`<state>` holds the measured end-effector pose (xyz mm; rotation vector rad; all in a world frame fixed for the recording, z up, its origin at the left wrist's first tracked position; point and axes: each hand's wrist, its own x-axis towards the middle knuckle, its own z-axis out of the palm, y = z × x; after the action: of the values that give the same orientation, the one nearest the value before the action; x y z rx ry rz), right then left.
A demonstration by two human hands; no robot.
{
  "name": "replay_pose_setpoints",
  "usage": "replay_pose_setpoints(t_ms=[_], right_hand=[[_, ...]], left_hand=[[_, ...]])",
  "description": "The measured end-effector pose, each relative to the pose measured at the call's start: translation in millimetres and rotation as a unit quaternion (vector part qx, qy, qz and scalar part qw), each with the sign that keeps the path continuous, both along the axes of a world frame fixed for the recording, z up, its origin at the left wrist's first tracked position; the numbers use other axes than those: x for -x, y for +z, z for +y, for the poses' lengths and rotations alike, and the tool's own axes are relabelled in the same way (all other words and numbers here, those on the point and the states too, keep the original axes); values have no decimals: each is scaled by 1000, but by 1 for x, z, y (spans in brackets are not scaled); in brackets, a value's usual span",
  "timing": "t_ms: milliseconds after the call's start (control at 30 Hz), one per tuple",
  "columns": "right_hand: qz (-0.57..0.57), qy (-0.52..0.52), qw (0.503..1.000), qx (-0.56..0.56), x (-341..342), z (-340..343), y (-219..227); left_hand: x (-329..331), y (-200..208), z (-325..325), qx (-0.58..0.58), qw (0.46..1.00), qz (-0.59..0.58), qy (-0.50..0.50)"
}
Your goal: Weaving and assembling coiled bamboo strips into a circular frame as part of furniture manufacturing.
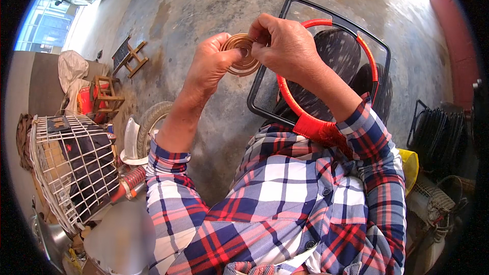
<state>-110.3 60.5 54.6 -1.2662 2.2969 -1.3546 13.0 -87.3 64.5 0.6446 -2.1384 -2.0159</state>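
1. Head view: the left hand (pixel 213 60) grasps a flat coil (pixel 249 64), its thumb laid across the face and its fingers at the far rim.
2. The coil is golden-brown and glossy, wound in concentric round turns. It is raised above the floor, between the two hands, left of the black frame.
3. The right hand (pixel 288 46) has thumb and fingers pinched at the coil's right edge; the exact strand between the fingertips is hidden.
4. The black frame (pixel 388 69) is slim, smooth and rectangular with rounded corners. It lies across the lap, over dark trousers (pixel 337 56) with pale flecks.
5. Within the frame sits a circular ring (pixel 288 97), bound in stretches with glossy orange-red cord; black sections show between them. A broader red band (pixel 320 128) covers its near side.
6. The floor (pixel 204 7) is grey, mottled and stained, with a concrete-like finish.
7. At left stand a white wire-grid basket (pixel 65 165) holding dark cloth, and a wooden stool (pixel 108 97).
8. At right, several black frames (pixel 442 135) stand close together.
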Motion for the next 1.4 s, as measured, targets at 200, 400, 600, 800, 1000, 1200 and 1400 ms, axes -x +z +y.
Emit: replay_pose_setpoints(t_ms=[200, 400, 600, 800, 1000, 1200, 1400], right_hand=[[4, 7, 1000, -4, 1, 1, 0], [-46, -2, 998, 49, 5, -1, -13], [-25, 5, 1000, 6, 2, 3, -12], [-28, 6, 1000, -5, 3, 2, -7], [-26, 9, 999, 16, 4, 2, -14], [-71, -22, 997, 25, 5, 2, -16], [-91, -45, 994, 37, 5, 1, -17]], left_hand=[[2, 0, -3, 5, 1000, -23, -18], [1, 0, 4, -19, 1000, 6, 0], [-1, -2, -2, -16, 1000, -20, -1], [2, 3, -1, -5, 999, -35, -25], [0, -10, -15, -50, 998, -25, -23], [-6, -12, -7, -207, 973, 79, 63], [-28, -48, 33, -179, 962, 162, 127]])
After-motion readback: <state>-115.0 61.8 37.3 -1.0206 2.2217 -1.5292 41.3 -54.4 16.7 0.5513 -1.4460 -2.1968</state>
